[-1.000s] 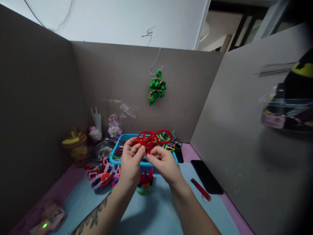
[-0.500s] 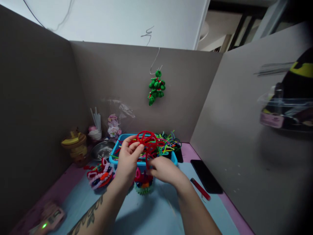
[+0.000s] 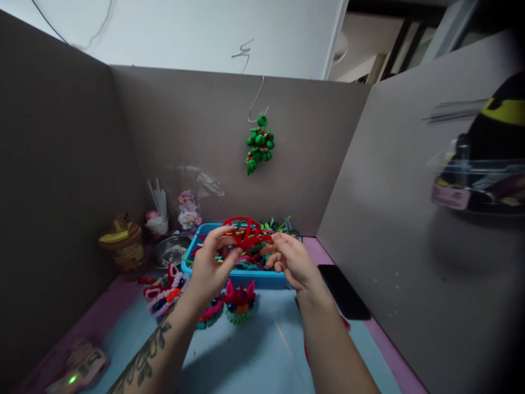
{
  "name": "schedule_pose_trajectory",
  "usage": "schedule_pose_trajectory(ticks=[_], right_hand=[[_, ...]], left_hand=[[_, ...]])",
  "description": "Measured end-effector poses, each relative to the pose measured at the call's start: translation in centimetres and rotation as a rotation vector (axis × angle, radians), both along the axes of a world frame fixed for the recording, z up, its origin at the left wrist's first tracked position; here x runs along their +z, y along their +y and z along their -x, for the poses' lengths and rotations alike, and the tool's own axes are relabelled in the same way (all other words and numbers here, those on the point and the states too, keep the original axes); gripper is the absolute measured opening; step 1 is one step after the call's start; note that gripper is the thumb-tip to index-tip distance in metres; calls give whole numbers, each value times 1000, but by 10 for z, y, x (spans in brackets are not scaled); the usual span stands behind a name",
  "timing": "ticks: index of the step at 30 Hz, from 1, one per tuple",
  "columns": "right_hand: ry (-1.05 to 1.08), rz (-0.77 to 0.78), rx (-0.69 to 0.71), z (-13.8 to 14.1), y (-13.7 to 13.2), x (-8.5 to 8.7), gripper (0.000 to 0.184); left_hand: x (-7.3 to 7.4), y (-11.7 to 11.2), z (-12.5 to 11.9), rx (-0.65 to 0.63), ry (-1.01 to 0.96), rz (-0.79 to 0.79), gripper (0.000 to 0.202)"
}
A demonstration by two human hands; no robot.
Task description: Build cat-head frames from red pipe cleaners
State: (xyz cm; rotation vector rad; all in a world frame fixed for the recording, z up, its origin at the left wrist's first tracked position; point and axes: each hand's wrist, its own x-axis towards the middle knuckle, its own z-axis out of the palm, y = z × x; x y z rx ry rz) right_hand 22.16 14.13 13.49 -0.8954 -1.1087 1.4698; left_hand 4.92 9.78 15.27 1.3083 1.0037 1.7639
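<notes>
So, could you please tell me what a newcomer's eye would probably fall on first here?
Probably the bright red looped piece, pinched in the left hand with the right hand at its other side, in front of the blue basket of colourful strips. Next might come the green ornament, hanging from a wire against the grey back panel.

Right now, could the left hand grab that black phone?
Probably not easily. The left hand is holding the red pipe-cleaner loops, and the right forearm is between it and the black phone. It would likely need to let go and reach around.
</notes>
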Motion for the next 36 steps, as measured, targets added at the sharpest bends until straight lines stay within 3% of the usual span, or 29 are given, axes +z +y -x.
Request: schedule_pose_trajectory(ticks=[6, 11, 14, 19, 26, 36], right_hand=[[66, 31, 62, 2, 6, -5, 38], [23, -47, 27, 3, 5, -5, 36], [-68, -173, -63, 4, 2, -4, 35], [-212, -314, -172, 2, -1, -1, 33], [-256, -377, -209, 2, -5, 0, 28], [-181, -406, -199, -2, 5, -7, 19]], left_hand=[[0, -1, 2, -77, 141, -74, 40], [-3, 2, 4, -31, 166, -77, 41], [-5, 6, 6, -6, 141, -15, 45], [-6, 13, 9, -149, 93, 132, 48], [-4, 15, 10, -233, 3, 268, 55], [-11, 19, 13, -299, 94, 369, 64]])
